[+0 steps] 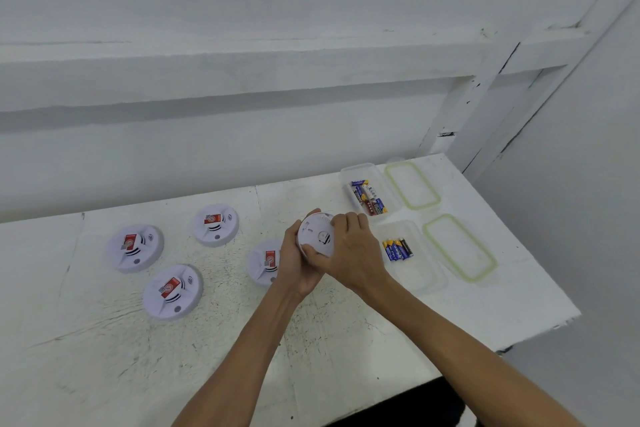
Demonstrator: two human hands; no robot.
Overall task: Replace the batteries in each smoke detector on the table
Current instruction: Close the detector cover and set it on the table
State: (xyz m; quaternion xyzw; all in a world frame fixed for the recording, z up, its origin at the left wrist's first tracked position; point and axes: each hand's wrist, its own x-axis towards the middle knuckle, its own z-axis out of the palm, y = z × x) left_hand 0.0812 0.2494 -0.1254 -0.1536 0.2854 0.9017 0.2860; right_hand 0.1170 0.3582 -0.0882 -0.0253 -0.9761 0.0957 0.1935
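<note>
The white tabletop [346, 340] carries everything; the frame cuts off its near edge, where my forearms come in. Along its right edge lie two clear containers, each with a green-rimmed lid just beside it: the far container [346, 173] and far lid [412, 185] by the back right corner, the near container [419, 277] and near lid [459, 246] in front of them.

My left hand [294, 267] cups the held smoke detector [317, 236] from beneath, above the middle of the tabletop, a plain white side tilted toward me. My right hand [353, 250] curls over its right rim, thumb below, fingers on top. Together they hide much of its edge.

My left hand also covers the right side of the middle detector [261, 263]. The left detector [134, 248], back detector [215, 225] and front detector [172, 291] lie red labels up.

Mixed batteries [367, 197] sit in the far container, blue-and-yellow batteries [397, 249] in the near one, labels unreadable.
</note>
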